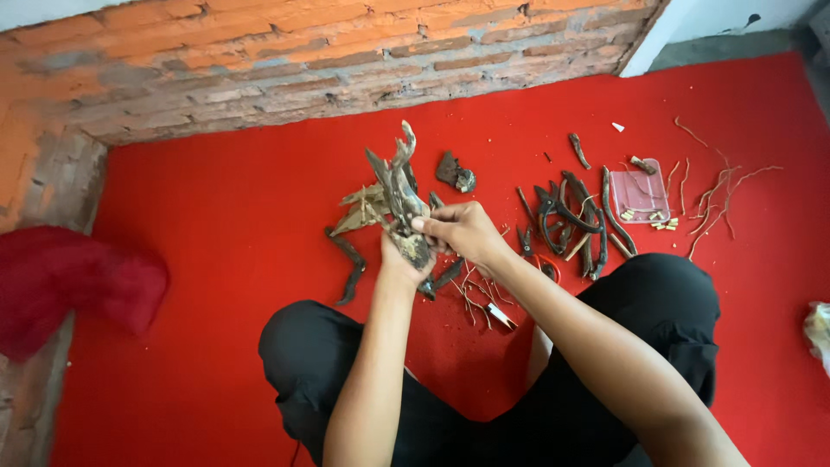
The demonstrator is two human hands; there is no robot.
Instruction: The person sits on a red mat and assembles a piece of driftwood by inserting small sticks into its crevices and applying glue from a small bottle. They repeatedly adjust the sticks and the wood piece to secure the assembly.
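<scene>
Head view shows us a branching piece of driftwood (399,192) held upright between our two hands, above the red carpet (225,216) and in front of our crossed legs in black trousers (666,303). Our left hand (405,259) is closed around its lower end from beneath, and our right hand (462,232) pinches it from the side, fingers curled shut with the thumb pressed on the wood. Just beyond it lie more wood scraps (359,212) and a dark chunk (454,171). To the right we see pliers (546,207) among dark twisted branches (596,220), then a small clear plastic tray (640,192) and thin reddish roots (718,195). A brick wall (303,60) borders the carpet at the far side, and a red cloth (69,281) lies at the left.
</scene>
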